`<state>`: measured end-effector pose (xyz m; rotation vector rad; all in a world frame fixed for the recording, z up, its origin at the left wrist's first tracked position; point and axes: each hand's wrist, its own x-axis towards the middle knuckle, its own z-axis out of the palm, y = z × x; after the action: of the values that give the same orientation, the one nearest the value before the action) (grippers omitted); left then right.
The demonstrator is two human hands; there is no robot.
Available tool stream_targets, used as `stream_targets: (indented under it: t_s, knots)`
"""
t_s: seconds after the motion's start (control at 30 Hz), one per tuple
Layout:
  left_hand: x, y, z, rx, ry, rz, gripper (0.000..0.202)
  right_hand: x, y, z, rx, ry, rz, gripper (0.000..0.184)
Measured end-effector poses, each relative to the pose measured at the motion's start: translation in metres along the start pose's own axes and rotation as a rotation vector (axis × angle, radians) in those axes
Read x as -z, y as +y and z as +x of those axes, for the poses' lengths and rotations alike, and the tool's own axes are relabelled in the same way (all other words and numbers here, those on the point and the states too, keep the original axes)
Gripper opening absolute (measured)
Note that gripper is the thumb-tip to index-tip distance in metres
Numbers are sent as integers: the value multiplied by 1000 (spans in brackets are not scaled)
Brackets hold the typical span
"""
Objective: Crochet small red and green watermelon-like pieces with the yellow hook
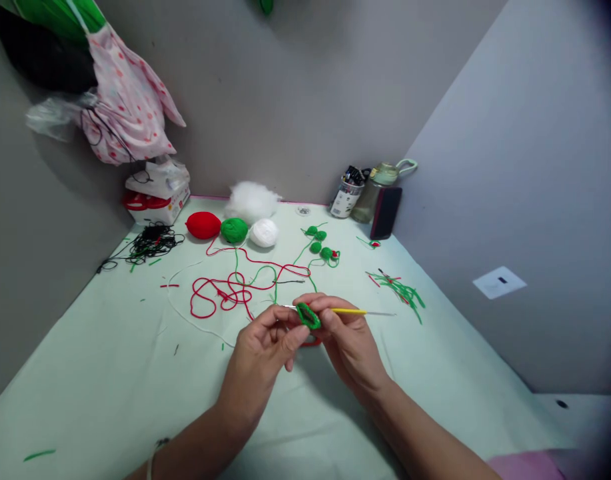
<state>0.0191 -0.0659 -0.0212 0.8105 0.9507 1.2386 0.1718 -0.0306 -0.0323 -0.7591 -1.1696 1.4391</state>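
Between my two hands is a small green crochet piece [309, 316] with a dark hollow middle. My left hand [270, 340] pinches its left side between thumb and fingers. A crochet hook with a yellow handle [349, 311] is gripped in my right hand [349, 340], whose fingers also touch the piece's right edge. The hook's silver tip shows just left of the green piece. Something red, partly hidden, sits below my fingers. Green yarn runs from my hands up the table, toward the green yarn ball [234, 231].
A red yarn ball [203, 225], white yarn ball [264, 233] and stuffing [252, 202] stand at the back. Loose red yarn [220, 293] and tangled black yarn [155, 243] lie left. Small green balls [326, 253], yarn scraps [402, 291], a pen cup [346, 198] and a phone [386, 213] are right.
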Motion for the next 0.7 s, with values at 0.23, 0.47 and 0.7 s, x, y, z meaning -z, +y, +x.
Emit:
stream_targets:
  t_s: [0.23,0.47,0.7]
  knots:
    - [-3,-2,-4,-101,-109,286,13,-1,1,-2,129,15,-77,12]
    - [6,-1,-6,-248,-195,545,10,4,2,-2,41,134,-131,14]
    - [13,31,-2,-119,-14,-113,23,7,-3,6,-116,131,194,30]
